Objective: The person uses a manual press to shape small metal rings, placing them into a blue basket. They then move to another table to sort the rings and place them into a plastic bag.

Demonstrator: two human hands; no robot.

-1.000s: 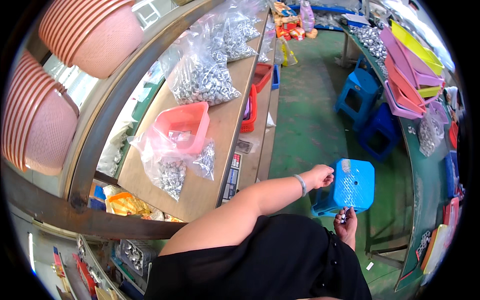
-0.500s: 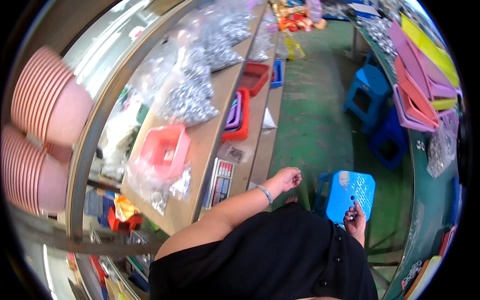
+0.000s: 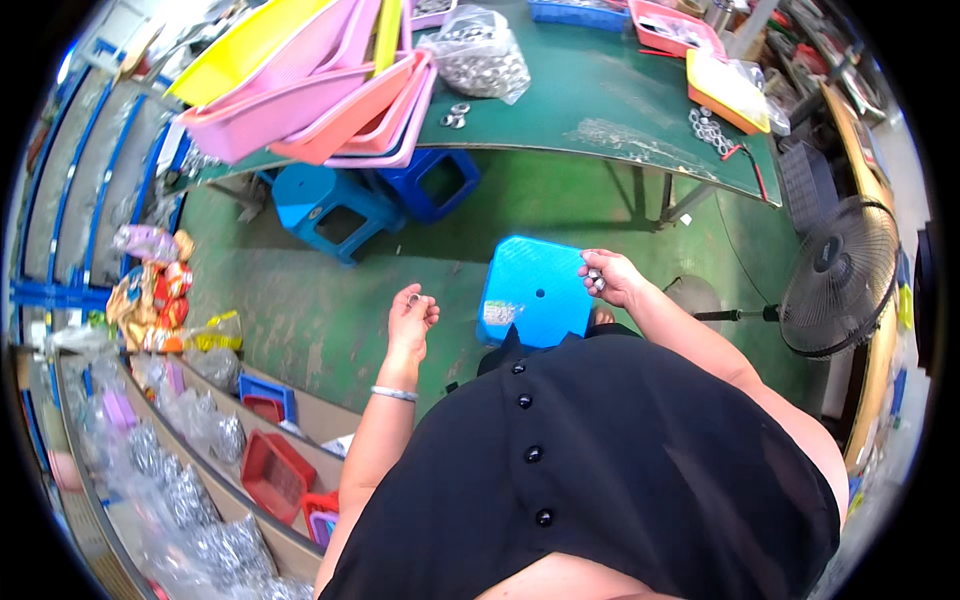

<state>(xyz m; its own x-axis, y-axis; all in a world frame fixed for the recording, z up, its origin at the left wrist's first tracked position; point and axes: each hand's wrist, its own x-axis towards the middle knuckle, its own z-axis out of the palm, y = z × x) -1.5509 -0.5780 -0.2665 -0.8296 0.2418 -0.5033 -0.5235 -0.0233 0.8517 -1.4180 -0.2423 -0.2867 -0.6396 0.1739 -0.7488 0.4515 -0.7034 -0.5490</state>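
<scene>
My left hand (image 3: 406, 328) is closed above the floor, left of a blue plastic stool (image 3: 545, 312). A small silver ring-shaped part (image 3: 414, 298) shows at its fingertips. My right hand (image 3: 622, 281) is curled by the stool's far right corner. Several small shiny metal parts (image 3: 597, 279) lie in its fingers; their exact shape is too small to make out. Beyond the stool stands a green worktable (image 3: 590, 95). Loose silver rings (image 3: 455, 115) lie there near a clear bag of metal parts (image 3: 478, 55), with more rings (image 3: 708, 132) at the right end.
Tilted stacked plastic baskets (image 3: 300, 110) overhang the table's left edge. Two more stools (image 3: 330, 205) stand below them. A black fan (image 3: 835, 265) is at the right. Shelving at lower left bears bagged metal parts (image 3: 170, 470) and a red tray (image 3: 275, 478).
My view has swung right, from the shelving to the green worktable. The stool is now in front of me, with my hands on either side of it.
</scene>
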